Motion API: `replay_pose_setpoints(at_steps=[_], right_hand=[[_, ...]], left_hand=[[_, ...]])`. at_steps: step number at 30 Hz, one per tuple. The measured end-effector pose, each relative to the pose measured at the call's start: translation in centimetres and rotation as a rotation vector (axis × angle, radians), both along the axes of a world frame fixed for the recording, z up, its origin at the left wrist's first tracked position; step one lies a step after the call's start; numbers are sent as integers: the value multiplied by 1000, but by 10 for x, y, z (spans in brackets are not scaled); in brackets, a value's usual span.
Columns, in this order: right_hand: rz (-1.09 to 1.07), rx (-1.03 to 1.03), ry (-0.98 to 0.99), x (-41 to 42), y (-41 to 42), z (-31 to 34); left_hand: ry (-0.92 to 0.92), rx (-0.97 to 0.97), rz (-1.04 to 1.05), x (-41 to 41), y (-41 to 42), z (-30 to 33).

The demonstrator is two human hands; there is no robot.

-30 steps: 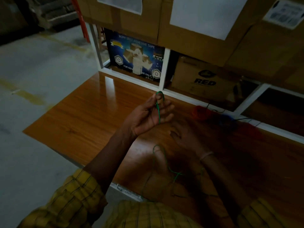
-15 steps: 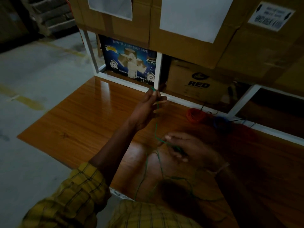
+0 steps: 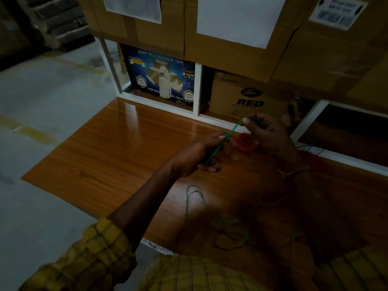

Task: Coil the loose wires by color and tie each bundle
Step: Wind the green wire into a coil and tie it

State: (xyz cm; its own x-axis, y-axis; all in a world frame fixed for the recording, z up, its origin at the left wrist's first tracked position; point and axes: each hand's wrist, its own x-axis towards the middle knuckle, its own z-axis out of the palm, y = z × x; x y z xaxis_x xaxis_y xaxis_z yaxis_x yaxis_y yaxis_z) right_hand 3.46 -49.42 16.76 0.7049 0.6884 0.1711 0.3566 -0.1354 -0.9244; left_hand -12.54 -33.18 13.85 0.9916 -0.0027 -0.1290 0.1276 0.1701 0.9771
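A thin green wire [image 3: 218,147] runs across the palm of my left hand [image 3: 201,153], which grips a few turns of it above the wooden table [image 3: 117,156]. My right hand [image 3: 266,135] pinches the same wire a little farther back and to the right, holding a short stretch taut between the two hands. Loose loops of the wire's remainder [image 3: 228,227] lie on the table near its front edge. A coiled red wire bundle [image 3: 244,143] lies on the table just behind my hands. Darker wires [image 3: 310,149] trail to the right of it, dim and hard to make out.
A white shelf frame [image 3: 198,89] stands along the table's back edge, holding a blue tape box [image 3: 159,76] and a brown carton [image 3: 249,97]. Large cardboard boxes [image 3: 235,36] are stacked above. Grey concrete floor [image 3: 42,101] lies to the left of the table.
My right hand rose from low over the table to behind and right of my left hand, drawing the green wire up. My left hand closed around the wire and turned.
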Motion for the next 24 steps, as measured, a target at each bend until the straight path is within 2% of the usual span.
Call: replay_pose_setpoints(at_steps=[3,7,11,14,16,19,22,24], right_hand=[[-92,-26,-77,-4,2,-16],[-48,-135,-80,-23,-6,-31],[88,-364,38,-60,-13,-37],[216,-432,85,-80,-18,-43],[318,-507,-9,-84,-20,-41],[474,-599,-132,-82,-26,-26],[623,-515,-13,-73,-40,-12],[634,-387,75,-65,-49,-4]], left_hand=[[-32,-195,-121,0,1,-2],[-103,-479,-243,-2,-1,2],[-182,-668,-122,4,-3,10],[-177,-782,-29,13,-5,8],[-149,-718,47,17,-9,5],[-100,-509,188,19,-17,4],[-43,-194,359,21,-12,-2],[-22,-4,388,21,-6,-5]])
